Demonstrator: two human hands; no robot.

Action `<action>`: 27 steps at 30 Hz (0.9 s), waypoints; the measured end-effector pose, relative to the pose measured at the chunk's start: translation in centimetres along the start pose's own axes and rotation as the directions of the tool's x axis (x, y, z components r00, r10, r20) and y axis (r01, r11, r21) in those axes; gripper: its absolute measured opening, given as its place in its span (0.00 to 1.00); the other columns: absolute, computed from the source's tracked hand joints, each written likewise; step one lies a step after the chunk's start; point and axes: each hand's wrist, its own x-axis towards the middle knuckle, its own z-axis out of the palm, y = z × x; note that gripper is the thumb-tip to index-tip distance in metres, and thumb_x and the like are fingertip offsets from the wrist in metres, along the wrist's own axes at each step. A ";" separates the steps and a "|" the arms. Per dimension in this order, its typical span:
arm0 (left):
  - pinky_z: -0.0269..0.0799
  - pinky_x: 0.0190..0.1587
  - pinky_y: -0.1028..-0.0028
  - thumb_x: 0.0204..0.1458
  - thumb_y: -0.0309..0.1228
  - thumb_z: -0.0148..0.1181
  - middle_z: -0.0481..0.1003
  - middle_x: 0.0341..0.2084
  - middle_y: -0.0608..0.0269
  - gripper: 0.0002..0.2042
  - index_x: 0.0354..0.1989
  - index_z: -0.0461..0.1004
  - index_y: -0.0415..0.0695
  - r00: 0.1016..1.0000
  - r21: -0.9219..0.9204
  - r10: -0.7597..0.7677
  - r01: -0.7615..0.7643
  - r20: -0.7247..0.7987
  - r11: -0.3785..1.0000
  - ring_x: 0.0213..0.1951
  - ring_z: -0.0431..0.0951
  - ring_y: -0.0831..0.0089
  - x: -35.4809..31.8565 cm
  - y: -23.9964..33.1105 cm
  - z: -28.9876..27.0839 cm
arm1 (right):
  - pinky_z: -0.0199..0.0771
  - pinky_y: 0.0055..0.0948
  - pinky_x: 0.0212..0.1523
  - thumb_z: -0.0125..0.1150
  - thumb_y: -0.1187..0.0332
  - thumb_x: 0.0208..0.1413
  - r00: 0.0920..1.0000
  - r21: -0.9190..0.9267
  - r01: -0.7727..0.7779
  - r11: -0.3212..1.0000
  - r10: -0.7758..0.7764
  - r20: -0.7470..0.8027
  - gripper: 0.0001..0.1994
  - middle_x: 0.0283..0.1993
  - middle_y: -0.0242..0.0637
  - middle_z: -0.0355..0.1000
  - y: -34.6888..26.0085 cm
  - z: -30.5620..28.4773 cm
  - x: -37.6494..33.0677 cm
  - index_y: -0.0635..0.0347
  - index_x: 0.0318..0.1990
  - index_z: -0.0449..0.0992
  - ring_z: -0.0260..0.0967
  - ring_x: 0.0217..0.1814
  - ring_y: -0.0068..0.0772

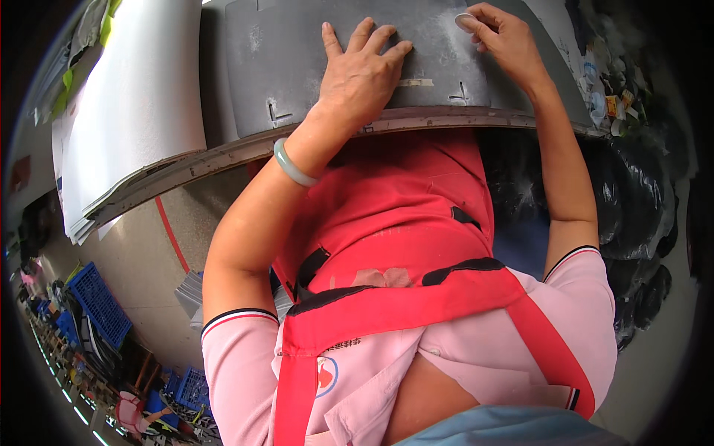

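Note:
A dark grey sheet [282,52] lies flat on the worktable [223,152], with white chalk marks on it. My left hand [362,70] rests palm down on the sheet, fingers spread, a pale green bangle [291,165] on its wrist. My right hand [504,41] is at the sheet's far right part and pinches a small flat white chalk piece [465,21] between thumb and fingers, its edge touching the sheet.
A stack of white sheets [126,111] lies on the table to the left. Small odds and ends [606,97] sit at the table's right edge, with black bags [632,215] below. Blue crates [100,301] stand on the floor at lower left.

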 end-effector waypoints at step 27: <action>0.49 0.66 0.26 0.62 0.33 0.56 0.71 0.61 0.63 0.16 0.59 0.77 0.55 1.000 -0.017 -0.017 0.017 -0.004 1.000 0.69 0.65 0.55 -0.1 0.3 -0.4 | 0.74 0.29 0.24 0.59 0.70 0.58 0.990 -0.113 -0.079 0.990 0.064 -0.129 0.06 0.23 0.35 0.75 2.4 2.4 10.2 0.64 0.38 0.76 0.73 0.23 0.25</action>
